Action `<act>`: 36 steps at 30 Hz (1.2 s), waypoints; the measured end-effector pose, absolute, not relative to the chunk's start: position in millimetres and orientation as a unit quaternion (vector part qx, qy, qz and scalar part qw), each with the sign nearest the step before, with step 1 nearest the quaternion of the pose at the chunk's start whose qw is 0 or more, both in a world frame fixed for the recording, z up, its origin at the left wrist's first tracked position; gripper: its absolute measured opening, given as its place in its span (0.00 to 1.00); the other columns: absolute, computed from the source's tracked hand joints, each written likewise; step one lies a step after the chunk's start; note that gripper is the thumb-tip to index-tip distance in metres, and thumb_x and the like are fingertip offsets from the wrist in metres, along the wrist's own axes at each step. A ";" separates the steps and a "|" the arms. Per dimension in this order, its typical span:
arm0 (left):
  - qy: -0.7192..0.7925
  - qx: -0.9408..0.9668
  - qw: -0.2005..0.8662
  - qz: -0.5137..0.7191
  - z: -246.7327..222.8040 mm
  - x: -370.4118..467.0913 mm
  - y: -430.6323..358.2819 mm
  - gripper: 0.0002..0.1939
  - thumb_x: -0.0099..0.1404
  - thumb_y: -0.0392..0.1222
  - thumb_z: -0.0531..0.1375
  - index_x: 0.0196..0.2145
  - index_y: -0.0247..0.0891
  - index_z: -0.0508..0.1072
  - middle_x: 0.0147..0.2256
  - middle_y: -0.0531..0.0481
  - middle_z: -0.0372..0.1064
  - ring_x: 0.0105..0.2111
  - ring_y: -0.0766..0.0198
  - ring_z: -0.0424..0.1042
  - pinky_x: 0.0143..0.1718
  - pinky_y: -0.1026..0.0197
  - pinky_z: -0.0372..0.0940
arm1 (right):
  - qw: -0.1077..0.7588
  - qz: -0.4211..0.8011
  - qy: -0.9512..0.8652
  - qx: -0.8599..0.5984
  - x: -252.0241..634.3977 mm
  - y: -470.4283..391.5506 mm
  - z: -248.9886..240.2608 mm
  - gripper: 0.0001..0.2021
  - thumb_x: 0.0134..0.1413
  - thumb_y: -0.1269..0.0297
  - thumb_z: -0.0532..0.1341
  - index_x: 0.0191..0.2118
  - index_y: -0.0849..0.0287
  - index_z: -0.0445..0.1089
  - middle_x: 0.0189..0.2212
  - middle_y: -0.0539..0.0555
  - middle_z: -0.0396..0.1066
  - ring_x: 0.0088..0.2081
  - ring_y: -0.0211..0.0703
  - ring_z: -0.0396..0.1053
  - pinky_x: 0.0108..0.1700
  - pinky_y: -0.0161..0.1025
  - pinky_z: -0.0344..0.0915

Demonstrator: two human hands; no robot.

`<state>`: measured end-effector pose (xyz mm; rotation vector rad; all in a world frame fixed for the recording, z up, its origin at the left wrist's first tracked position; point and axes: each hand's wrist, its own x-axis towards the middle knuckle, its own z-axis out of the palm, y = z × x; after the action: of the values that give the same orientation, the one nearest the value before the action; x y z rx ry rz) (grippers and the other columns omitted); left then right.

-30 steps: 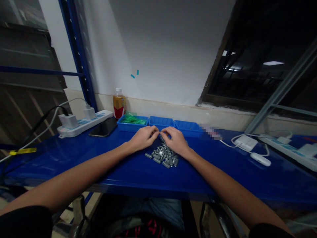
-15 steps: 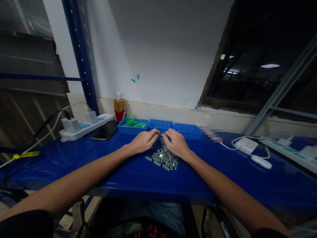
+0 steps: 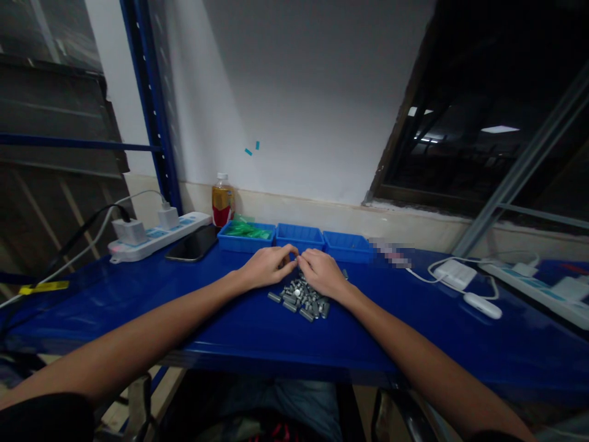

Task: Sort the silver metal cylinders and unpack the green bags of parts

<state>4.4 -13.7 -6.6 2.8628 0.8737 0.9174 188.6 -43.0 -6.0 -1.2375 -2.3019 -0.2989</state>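
Observation:
A heap of small grey metal parts (image 3: 299, 298) lies on the blue table (image 3: 239, 319), below and between my hands. My left hand (image 3: 269, 265) is closed, thumb and forefinger pinched at the upper edge of the heap. Right beside it, my right hand (image 3: 319, 270) is also closed, its fingertips meeting those of my left hand. Whatever the fingertips hold is too small and hidden to name. One grey part (image 3: 345, 274) lies just right of my right hand. Behind the hands stand three blue trays; the left tray (image 3: 246, 245) holds green plastic pieces (image 3: 248, 230).
The middle tray (image 3: 299, 236) and right tray (image 3: 347, 247) stand near the wall. A bottle (image 3: 223, 201), a phone (image 3: 192, 244) and a power strip (image 3: 161, 236) are at the left. At the right lie a white adapter (image 3: 455, 274), cables and another power strip (image 3: 543, 291).
Both hands have shifted slightly nearer the heap, my right hand most. A grey part now shows to the right of my right hand. The camera view has shifted a little.

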 end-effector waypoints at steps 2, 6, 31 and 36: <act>0.278 0.915 -0.001 0.294 -6.1 4.3 -14.4 0.10 0.67 0.43 0.50 0.43 0.38 0.65 0.29 0.52 0.70 0.30 0.64 0.70 0.32 0.64 0.61 | 0.268 -0.110 -0.840 -0.458 188.8 -43.4 -4.3 0.14 0.63 0.65 0.50 0.28 0.58 0.65 0.26 0.51 0.67 0.32 0.39 0.63 0.35 0.36 0.52; 0.292 0.910 0.001 0.296 -4.6 3.7 -14.8 0.08 0.66 0.43 0.51 0.40 0.38 0.65 0.29 0.51 0.70 0.29 0.64 0.70 0.31 0.65 0.61 | 0.318 -0.116 -0.807 -0.483 193.9 -42.7 1.5 0.11 0.57 0.69 0.52 0.24 0.58 0.63 0.24 0.50 0.66 0.31 0.40 0.63 0.34 0.36 0.51; 0.289 0.916 0.006 0.279 -3.5 5.1 -12.8 0.15 0.70 0.45 0.43 0.31 0.37 0.64 0.27 0.51 0.66 0.29 0.64 0.67 0.32 0.63 0.58 | 0.305 -0.097 -0.857 -0.404 190.8 -47.2 0.2 0.05 0.56 0.68 0.56 0.39 0.58 0.65 0.36 0.54 0.68 0.40 0.43 0.65 0.42 0.38 0.57; 0.292 0.918 0.027 0.267 -1.6 4.7 -14.1 0.15 0.70 0.44 0.43 0.30 0.37 0.63 0.26 0.51 0.67 0.28 0.65 0.67 0.31 0.64 0.59 | 0.307 -0.091 -0.857 -0.405 189.7 -49.1 2.4 0.03 0.57 0.68 0.57 0.38 0.58 0.65 0.35 0.54 0.69 0.40 0.43 0.65 0.43 0.38 0.58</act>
<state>4.7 -14.1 -1.6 2.8354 0.9025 0.8231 189.7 -49.1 2.4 -1.0715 -2.2659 -0.2397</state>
